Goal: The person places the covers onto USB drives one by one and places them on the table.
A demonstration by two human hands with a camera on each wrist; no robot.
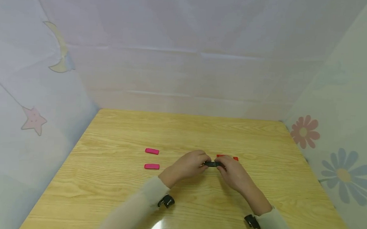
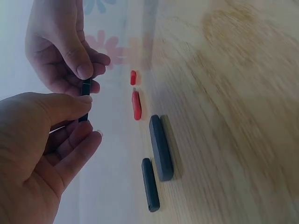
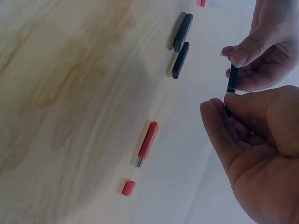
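Note:
Both hands meet over the table around a small black USB stick (image 1: 212,164), held in the air. My left hand (image 1: 190,164) pinches one end between thumb and fingers. At the other end my right hand (image 1: 234,174) pinches it the same way. A thin pale seam crosses the stick (image 2: 86,86) between the two hands in the left wrist view. Beyond the right hand lies a red USB stick (image 3: 149,140), its metal plug bare. Its loose red cap (image 3: 128,188) lies just off the plug's end.
Two pink sticks (image 1: 152,151) (image 1: 152,166) lie on the wooden table (image 1: 107,179) left of the hands. Two more black sticks (image 2: 161,147) (image 2: 150,184) lie side by side, hidden by the left hand in the head view. Printed cloth walls (image 1: 185,80) stand round the table.

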